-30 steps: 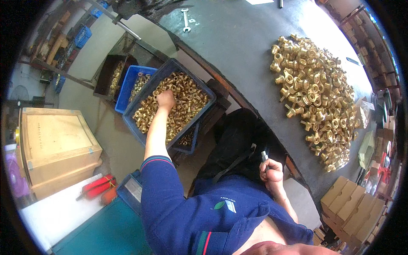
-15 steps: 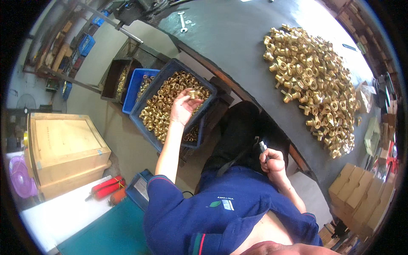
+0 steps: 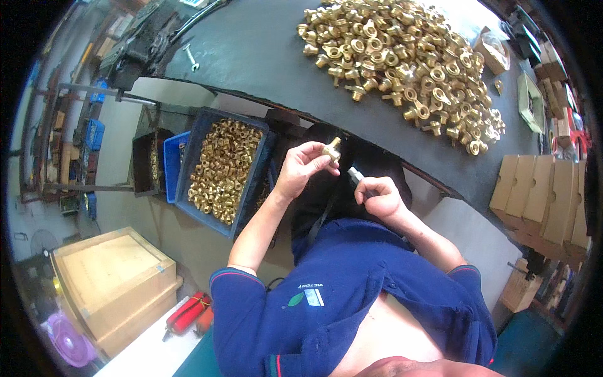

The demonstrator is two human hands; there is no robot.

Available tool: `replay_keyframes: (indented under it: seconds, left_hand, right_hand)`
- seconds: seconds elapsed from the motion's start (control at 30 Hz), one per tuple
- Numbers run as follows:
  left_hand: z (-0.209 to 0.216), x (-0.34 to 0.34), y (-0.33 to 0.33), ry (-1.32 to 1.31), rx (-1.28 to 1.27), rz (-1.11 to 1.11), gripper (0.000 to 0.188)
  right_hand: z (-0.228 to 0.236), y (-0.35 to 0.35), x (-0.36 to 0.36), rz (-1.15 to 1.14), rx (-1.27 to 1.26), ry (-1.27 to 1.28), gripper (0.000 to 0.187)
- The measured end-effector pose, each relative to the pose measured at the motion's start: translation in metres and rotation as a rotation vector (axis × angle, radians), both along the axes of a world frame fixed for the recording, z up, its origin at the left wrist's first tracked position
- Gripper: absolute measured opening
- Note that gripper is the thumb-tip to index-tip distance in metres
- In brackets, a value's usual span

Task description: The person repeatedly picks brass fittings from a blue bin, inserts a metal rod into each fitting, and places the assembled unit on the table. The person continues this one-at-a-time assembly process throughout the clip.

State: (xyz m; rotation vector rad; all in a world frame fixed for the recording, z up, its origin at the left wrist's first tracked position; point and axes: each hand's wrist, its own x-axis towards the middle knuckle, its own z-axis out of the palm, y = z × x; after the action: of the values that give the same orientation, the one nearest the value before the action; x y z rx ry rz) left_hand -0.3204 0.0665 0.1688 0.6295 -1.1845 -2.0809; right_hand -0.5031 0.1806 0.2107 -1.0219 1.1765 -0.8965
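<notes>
Between the fingertips of my left hand (image 3: 301, 168) is a brass fitting (image 3: 332, 151), held up over my lap with its narrow stem upward. My right hand (image 3: 379, 196) is closed around a short tool with a silver metal tip (image 3: 355, 174) and a dark grip; its exact kind cannot be made out. The tip points at the fitting, with a small gap between them. To the left, a blue bin (image 3: 250, 179) holds many similar brass pieces (image 3: 221, 164). A large heap of brass fittings (image 3: 402, 60) lies on the dark workbench (image 3: 251, 63).
An open-ended wrench (image 3: 191, 57) lies at the bench's far left. A smaller blue bin (image 3: 171, 164) stands beside the large one. Cardboard boxes (image 3: 534, 195) and a pale green tray (image 3: 531, 103) are on the right. A wooden crate (image 3: 116, 276) and red cylinders (image 3: 187, 314) are at lower left.
My left hand has come away from the blue bin to my lap, bringing a brass fitting. My right hand has risen slightly with the tool, and the view has turned right.
</notes>
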Motion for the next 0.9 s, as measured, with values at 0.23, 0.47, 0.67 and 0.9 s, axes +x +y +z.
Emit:
replay_keyframes:
  seconds: [0.23, 0.47, 0.67, 0.9]
  left_hand:
    - [0.016, -0.016, 0.027, -0.219, -0.118, -0.093, 0.014]
    - [0.024, -0.030, 0.026, -0.430, -0.302, -0.240, 0.014]
    - [0.028, -0.045, 0.017, -0.369, -0.292, -0.233, 0.011]
    - [0.081, -0.102, -0.066, -0.350, -0.582, -0.026, 0.006]
  right_hand:
    - [-0.009, 0.014, -0.007, 0.086, -0.169, 0.201, 0.011]
    - [-0.006, 0.020, -0.013, 0.066, -0.319, 0.531, 0.009]
    - [-0.016, 0.019, -0.022, -0.169, 0.164, -0.474, 0.012]
    - [-0.019, 0.028, -0.047, -0.289, 0.074, -0.749, 0.012]
